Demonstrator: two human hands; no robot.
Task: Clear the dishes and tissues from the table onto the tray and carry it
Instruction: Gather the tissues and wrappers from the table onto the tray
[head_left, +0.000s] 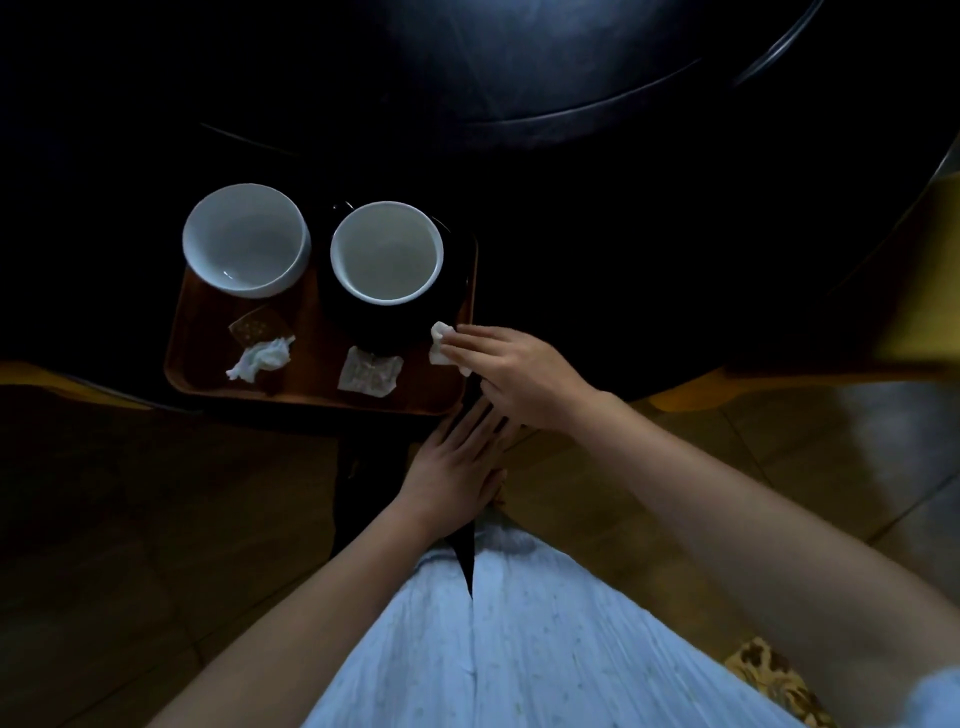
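Observation:
A brown tray lies at the near edge of a dark table. On it stand two white bowls, one at the back left and one resting on a dark dish. A crumpled tissue, a flat white wrapper and a small brown packet lie along the tray's front. My right hand pinches a white tissue over the tray's right rim. My left hand hovers flat, fingers apart, just below the tray's front right corner, holding nothing.
The dark table stretches back and right, with a big round dark surface behind it. Yellow seat edges show at right and left. Below are a wooden floor and my pale blue skirt.

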